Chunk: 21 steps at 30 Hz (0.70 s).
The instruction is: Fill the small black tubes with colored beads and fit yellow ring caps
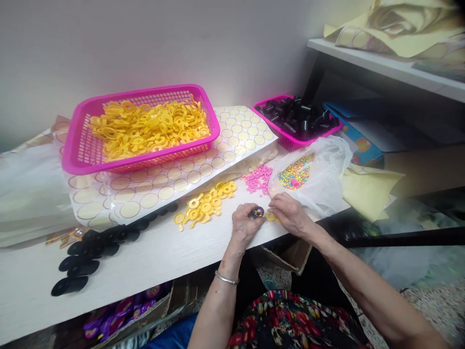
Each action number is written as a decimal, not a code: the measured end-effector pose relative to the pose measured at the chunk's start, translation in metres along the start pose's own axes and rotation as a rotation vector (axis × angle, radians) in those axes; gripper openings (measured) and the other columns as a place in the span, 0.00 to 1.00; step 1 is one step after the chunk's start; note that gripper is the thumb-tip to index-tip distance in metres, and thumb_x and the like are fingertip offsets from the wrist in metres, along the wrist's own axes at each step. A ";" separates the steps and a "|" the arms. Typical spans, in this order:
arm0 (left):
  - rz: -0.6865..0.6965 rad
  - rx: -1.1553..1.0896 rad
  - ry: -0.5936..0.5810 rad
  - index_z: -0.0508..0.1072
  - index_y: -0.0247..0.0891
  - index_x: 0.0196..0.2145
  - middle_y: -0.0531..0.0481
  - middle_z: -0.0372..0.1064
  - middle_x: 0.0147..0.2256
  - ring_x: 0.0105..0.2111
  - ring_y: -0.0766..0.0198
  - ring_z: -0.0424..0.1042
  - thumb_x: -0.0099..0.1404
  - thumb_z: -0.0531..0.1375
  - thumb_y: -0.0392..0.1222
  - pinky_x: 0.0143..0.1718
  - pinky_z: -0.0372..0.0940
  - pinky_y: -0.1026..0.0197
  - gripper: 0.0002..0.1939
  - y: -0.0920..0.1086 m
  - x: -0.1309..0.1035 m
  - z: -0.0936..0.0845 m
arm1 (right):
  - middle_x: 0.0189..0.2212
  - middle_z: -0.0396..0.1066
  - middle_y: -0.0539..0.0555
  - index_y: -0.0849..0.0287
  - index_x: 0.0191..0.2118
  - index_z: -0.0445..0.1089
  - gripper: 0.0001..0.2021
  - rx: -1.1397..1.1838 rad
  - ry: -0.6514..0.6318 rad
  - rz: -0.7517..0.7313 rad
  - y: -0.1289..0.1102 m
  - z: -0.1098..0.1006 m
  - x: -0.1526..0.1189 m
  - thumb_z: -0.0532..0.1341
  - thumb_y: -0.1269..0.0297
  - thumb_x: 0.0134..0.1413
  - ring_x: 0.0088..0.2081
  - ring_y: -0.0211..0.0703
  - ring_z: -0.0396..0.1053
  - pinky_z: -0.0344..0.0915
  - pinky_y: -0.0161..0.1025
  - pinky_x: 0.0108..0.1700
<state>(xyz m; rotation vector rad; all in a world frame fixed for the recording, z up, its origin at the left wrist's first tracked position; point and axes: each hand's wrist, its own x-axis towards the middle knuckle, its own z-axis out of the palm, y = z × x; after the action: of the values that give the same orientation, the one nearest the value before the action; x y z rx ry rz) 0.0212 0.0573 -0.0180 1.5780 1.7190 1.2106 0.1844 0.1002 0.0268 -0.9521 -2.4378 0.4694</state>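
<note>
My left hand [244, 224] is wrapped round a small black cylinder [258, 212], its open end facing up with a few coloured beads visible inside. Close beside it, my right hand [289, 212] has its fingers pinched at a yellow plastic ring piece [271, 216] near the table's front edge. Just beyond the hands lie a scatter of pink beads [258, 180] and a clear plastic bag [323, 169] holding multicoloured beads [296, 172]. To the left of my left hand is a loose pile of yellow ring pieces [205, 206].
A pink basket [69, 150] of yellow ring pieces rests on sticker sheets [174, 182]. Another pink basket [290, 143] holds black cylinders. More black cylinders [74, 285] lie in rows on the white table [145, 261] at left. A shelf [381, 65] juts out at right.
</note>
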 end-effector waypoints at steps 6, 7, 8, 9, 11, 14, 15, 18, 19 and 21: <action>-0.031 -0.046 0.006 0.74 0.39 0.33 0.52 0.70 0.30 0.30 0.65 0.66 0.43 0.65 0.35 0.33 0.63 0.62 0.15 -0.002 0.000 0.000 | 0.38 0.65 0.59 0.61 0.38 0.66 0.11 -0.305 -0.021 0.235 -0.015 0.017 -0.023 0.56 0.58 0.54 0.38 0.49 0.58 0.55 0.43 0.39; -0.037 -0.054 0.007 0.74 0.39 0.33 0.52 0.70 0.30 0.31 0.65 0.66 0.43 0.65 0.35 0.33 0.63 0.62 0.16 -0.002 0.000 0.000 | 0.38 0.65 0.59 0.61 0.39 0.66 0.12 -0.330 -0.016 0.244 -0.018 0.020 -0.024 0.56 0.58 0.54 0.39 0.49 0.58 0.54 0.43 0.39; -0.039 -0.061 0.002 0.74 0.38 0.33 0.52 0.70 0.30 0.31 0.64 0.66 0.42 0.66 0.36 0.34 0.63 0.62 0.16 -0.002 0.000 0.000 | 0.39 0.66 0.59 0.61 0.40 0.66 0.11 -0.339 -0.011 0.245 -0.020 0.023 -0.025 0.55 0.59 0.55 0.39 0.49 0.58 0.54 0.43 0.39; -0.042 -0.068 -0.005 0.74 0.38 0.34 0.51 0.70 0.31 0.32 0.64 0.66 0.42 0.66 0.36 0.34 0.63 0.61 0.17 -0.001 0.000 -0.001 | 0.39 0.66 0.59 0.61 0.40 0.66 0.11 -0.334 0.000 0.246 -0.020 0.024 -0.025 0.55 0.61 0.55 0.39 0.50 0.58 0.54 0.43 0.39; -0.057 -0.095 -0.030 0.74 0.38 0.36 0.49 0.70 0.33 0.33 0.62 0.67 0.41 0.66 0.35 0.35 0.63 0.60 0.20 0.000 -0.001 -0.004 | 0.38 0.66 0.59 0.61 0.40 0.66 0.10 -0.285 0.048 0.250 -0.020 0.025 -0.027 0.55 0.63 0.54 0.39 0.49 0.58 0.55 0.43 0.40; -0.130 -0.238 -0.068 0.72 0.38 0.42 0.48 0.70 0.38 0.34 0.63 0.67 0.40 0.62 0.31 0.37 0.63 0.60 0.27 0.001 -0.004 -0.011 | 0.38 0.67 0.59 0.61 0.41 0.65 0.10 -0.118 0.222 0.264 -0.018 0.019 -0.028 0.55 0.65 0.53 0.39 0.49 0.60 0.57 0.44 0.42; -0.171 -0.328 -0.064 0.72 0.37 0.43 0.47 0.71 0.39 0.34 0.64 0.68 0.40 0.61 0.30 0.37 0.63 0.60 0.28 0.001 -0.005 -0.014 | 0.38 0.67 0.58 0.60 0.42 0.64 0.10 -0.048 0.280 0.260 -0.019 0.016 -0.027 0.56 0.65 0.53 0.40 0.49 0.60 0.57 0.44 0.42; -0.304 -0.615 0.025 0.73 0.34 0.40 0.45 0.73 0.37 0.34 0.64 0.69 0.43 0.59 0.32 0.36 0.63 0.62 0.22 0.001 -0.009 -0.024 | 0.37 0.67 0.57 0.58 0.42 0.63 0.10 0.114 0.310 0.189 -0.026 0.009 -0.019 0.57 0.65 0.53 0.40 0.48 0.61 0.59 0.44 0.42; -0.342 -0.676 0.058 0.73 0.34 0.38 0.45 0.73 0.36 0.34 0.64 0.69 0.44 0.60 0.34 0.35 0.63 0.62 0.19 0.002 -0.009 -0.026 | 0.37 0.67 0.56 0.58 0.42 0.63 0.10 0.133 0.283 0.155 -0.028 0.009 -0.015 0.57 0.65 0.52 0.39 0.48 0.61 0.59 0.43 0.41; -0.396 -0.718 0.095 0.74 0.34 0.35 0.46 0.74 0.34 0.32 0.66 0.70 0.46 0.62 0.39 0.33 0.63 0.64 0.15 0.004 -0.009 -0.030 | 0.37 0.68 0.57 0.59 0.43 0.63 0.11 0.117 0.233 0.099 -0.032 0.010 -0.006 0.58 0.65 0.52 0.39 0.48 0.61 0.59 0.44 0.41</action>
<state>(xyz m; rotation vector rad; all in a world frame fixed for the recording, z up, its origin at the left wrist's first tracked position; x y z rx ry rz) 0.0001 0.0401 -0.0022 0.7312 1.3294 1.4731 0.1660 0.0720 0.0317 -1.0198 -2.1397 0.4993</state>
